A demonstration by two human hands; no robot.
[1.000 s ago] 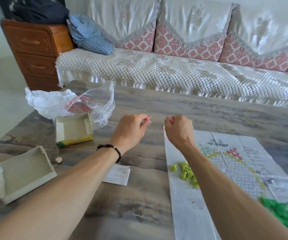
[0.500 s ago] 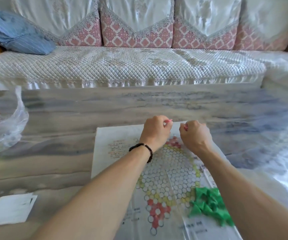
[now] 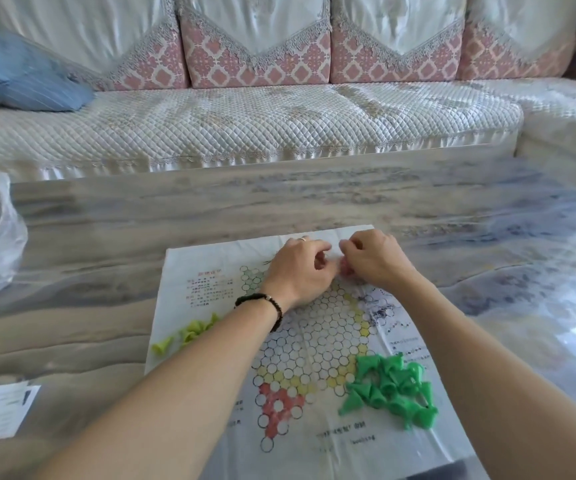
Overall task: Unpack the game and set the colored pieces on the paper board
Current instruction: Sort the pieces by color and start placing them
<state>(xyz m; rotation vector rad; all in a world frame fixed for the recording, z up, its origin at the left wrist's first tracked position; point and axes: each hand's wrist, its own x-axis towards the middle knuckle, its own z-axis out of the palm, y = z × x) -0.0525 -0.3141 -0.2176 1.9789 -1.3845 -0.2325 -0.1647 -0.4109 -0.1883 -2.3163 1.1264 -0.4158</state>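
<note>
Paper board [image 3: 314, 344], creased, hexagon-printed, under both hands [image 3: 338, 265] pinching something pinkish, blurred.

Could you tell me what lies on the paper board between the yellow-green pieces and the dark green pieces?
In the head view, the left forearm crosses above printed hexagon cells of the paper board; no pieces sit there.

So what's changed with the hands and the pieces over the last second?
Both hands, left hand and right hand, came down from above the table onto the far end of the paper board, fingers still pinching something pink. The green pieces and yellow-green pieces lie where they were.
</note>
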